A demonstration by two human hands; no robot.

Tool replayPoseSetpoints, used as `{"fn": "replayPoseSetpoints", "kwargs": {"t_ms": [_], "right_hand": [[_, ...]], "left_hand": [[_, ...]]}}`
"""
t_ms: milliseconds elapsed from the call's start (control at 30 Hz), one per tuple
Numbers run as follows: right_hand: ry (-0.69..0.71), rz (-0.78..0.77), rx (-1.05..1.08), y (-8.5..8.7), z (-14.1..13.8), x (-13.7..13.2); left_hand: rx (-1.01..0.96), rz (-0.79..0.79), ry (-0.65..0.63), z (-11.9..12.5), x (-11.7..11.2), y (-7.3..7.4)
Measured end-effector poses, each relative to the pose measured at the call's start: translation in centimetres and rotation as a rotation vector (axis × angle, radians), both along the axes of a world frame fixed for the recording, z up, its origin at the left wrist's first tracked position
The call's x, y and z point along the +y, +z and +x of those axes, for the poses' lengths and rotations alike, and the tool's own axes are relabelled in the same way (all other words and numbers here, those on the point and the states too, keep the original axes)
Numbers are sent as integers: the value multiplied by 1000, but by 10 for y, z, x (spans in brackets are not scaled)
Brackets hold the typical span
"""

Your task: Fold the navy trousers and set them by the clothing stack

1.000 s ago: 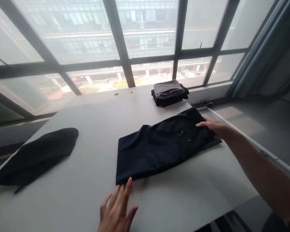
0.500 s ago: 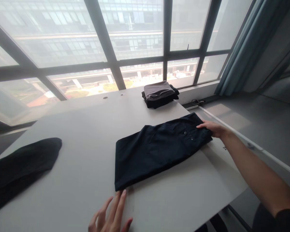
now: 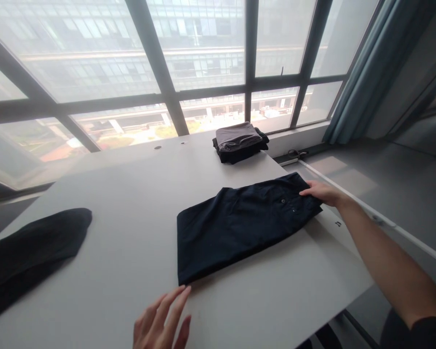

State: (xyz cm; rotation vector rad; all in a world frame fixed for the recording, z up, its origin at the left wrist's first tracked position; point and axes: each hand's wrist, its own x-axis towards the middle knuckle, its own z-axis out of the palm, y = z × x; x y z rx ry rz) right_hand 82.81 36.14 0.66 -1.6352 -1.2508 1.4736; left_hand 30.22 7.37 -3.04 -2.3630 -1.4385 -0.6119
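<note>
Dark navy trousers (image 3: 240, 223), folded in half, lie flat on the white table (image 3: 131, 194). My right hand (image 3: 321, 192) rests on their far right end by the waistband, fingers flat and stretched out. At the bottom of the view my left hand (image 3: 163, 322) hovers over the table, fingers spread, its fingertips just short of the fold's near left corner.
A stack of folded grey and black clothes (image 3: 240, 141) sits at the table's far edge by the window. Another dark garment (image 3: 32, 254) lies loose at the left edge. Beyond the right table edge are a sill (image 3: 366, 213) and a blue curtain (image 3: 370, 72).
The trousers have shifted slightly to the right under my right hand. My left hand has drawn back a little from the near corner. The view turned right since the first frame.
</note>
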Motion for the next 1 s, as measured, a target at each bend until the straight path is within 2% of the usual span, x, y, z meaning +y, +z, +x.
{"fn": "replayPoseSetpoints", "kwargs": {"t_ms": [100, 167, 267, 333, 400, 467, 567, 633, 700, 767, 800, 900, 967, 1000], "right_hand": [[-52, 77, -84, -17, 2, 0], [-114, 157, -136, -27, 2, 2], [-198, 404, -280, -36, 4, 6], [-236, 574, -417, -39, 7, 11], [-252, 645, -569, -42, 10, 13], [-236, 600, -725, -47, 10, 11], [-194, 494, -1000, -48, -4, 1], [-212, 579, -1180, -43, -30, -8], [-211, 783, -1249, -35, -74, -17], [-19, 900, -1151, -29, -131, -25], [140, 918, -1083, -28, -162, -28], [498, 875, -938, -36, -242, -32], [615, 822, -892, -45, -268, -27], [634, 797, -887, -49, -271, -23]], "left_hand": [[-55, -40, 1, 2, 23, 29], [-87, -77, -4, 8, 47, 48], [-104, -150, -17, 27, 92, 62], [-95, -230, -5, 42, 123, 58], [-80, -335, 28, 55, 150, 44], [-58, -429, 65, 62, 169, 24], [-17, -475, 78, 62, 182, -4], [-4, -441, 66, 58, 182, -15], [5, -405, 57, 55, 181, -20], [16, -391, 62, 55, 180, -21], [22, -388, 65, 55, 180, -21], [32, -381, 74, 56, 180, -19], [33, -383, 78, 56, 180, -19], [31, -385, 78, 56, 180, -18]]}}
